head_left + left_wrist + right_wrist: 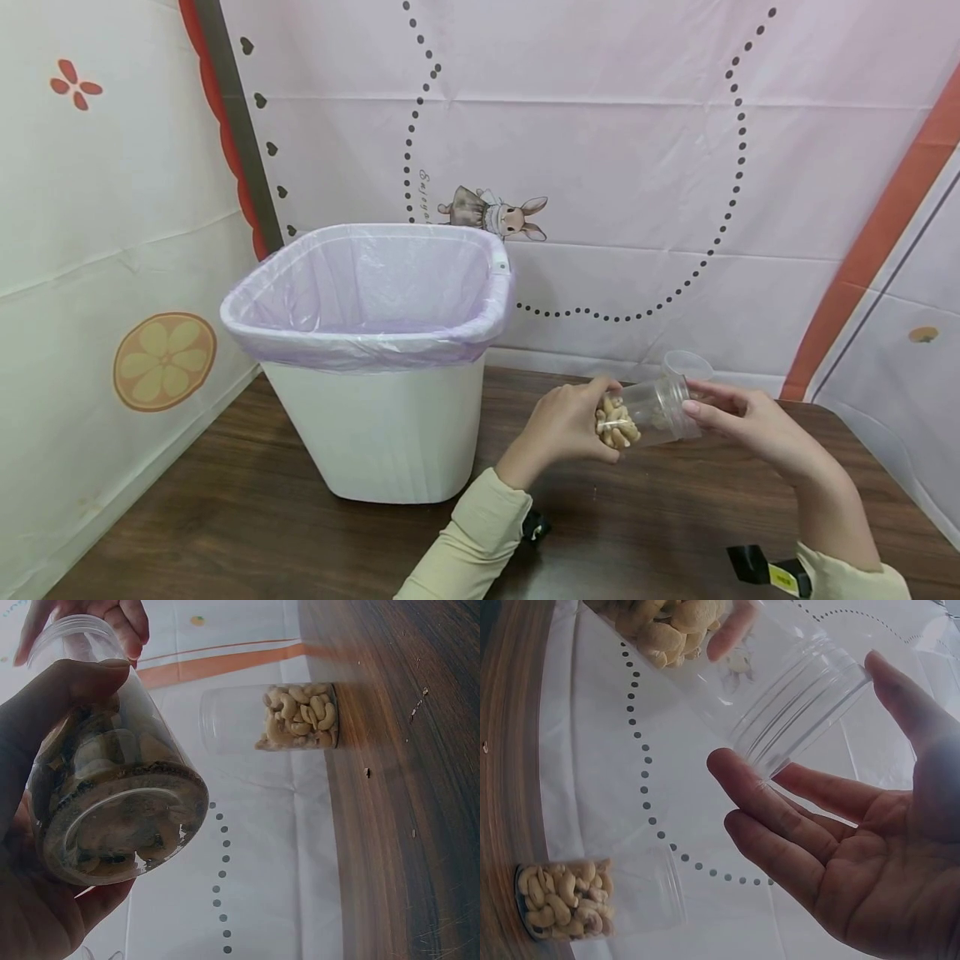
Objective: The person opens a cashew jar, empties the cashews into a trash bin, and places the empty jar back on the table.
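A clear plastic jar lies tilted in the air above the table, with cashews gathered at its base end. My left hand grips it around that lower end. At the ridged mouth end, my right hand holds the rim between thumb and fingers, as the right wrist view shows; whether a clear lid sits there I cannot tell. Behind the hands stands a second clear jar, upright and partly filled with cashews. In the head view only its round top shows.
A white bin with a thin purple liner stands on the brown wooden table at left. Printed cloth hangs behind and at both sides. Small crumbs lie on the wood near the second jar.
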### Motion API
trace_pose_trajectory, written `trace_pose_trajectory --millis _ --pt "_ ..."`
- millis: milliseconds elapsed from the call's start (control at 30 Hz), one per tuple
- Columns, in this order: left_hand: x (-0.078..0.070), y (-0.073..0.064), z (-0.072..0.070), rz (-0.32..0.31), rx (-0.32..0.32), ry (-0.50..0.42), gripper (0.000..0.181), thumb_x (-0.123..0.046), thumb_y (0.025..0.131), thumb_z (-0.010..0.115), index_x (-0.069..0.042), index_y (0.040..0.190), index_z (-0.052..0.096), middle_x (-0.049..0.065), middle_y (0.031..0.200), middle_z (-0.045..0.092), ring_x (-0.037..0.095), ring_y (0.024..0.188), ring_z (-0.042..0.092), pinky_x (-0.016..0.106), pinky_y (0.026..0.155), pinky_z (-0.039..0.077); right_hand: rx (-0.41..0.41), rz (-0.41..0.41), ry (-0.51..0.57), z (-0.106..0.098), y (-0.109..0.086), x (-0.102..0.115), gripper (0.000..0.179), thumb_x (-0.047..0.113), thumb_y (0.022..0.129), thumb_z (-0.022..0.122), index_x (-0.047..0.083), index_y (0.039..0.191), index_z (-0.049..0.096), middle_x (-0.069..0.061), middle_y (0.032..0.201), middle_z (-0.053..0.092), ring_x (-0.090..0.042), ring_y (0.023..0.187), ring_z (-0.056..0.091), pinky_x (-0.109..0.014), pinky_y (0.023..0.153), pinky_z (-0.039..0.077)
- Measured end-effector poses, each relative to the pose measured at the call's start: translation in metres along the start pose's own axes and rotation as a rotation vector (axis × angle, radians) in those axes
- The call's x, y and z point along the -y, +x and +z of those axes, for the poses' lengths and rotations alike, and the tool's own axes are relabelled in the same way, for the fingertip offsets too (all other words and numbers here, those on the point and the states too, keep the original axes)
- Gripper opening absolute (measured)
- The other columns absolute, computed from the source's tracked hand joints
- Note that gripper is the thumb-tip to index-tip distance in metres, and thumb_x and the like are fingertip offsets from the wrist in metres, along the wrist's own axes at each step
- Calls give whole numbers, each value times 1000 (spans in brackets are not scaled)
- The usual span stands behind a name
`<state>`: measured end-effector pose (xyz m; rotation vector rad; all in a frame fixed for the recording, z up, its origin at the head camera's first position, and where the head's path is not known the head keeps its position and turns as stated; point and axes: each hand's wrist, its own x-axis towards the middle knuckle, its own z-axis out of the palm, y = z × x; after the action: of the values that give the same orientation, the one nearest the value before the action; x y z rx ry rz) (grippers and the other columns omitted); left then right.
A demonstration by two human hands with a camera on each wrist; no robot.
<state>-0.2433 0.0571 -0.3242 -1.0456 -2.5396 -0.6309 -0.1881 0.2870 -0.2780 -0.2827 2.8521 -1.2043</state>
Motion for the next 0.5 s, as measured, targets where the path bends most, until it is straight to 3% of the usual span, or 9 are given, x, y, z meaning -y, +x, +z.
trace_pose_trajectory --millis 300,500 --pt "0 0 0 -3 9 1 76 -39 51 84 -21 117 51 -10 79 62 4 63 54 15 55 41 7 -12 -16 -3 -1 -4 58 31 94 47 -7 136 33 -32 126 46 -35 106 53 -45 77 50" --pt "0 0 -1 -10 9 7 77 -39 51 84 -21 118 51 -9 81 63 4 65 55 15 57 42 9 -23 -54 -6 -1 -9 58 29 93 50 -5 136 34 -27 117 54 -16 95 57 -38 73 51"
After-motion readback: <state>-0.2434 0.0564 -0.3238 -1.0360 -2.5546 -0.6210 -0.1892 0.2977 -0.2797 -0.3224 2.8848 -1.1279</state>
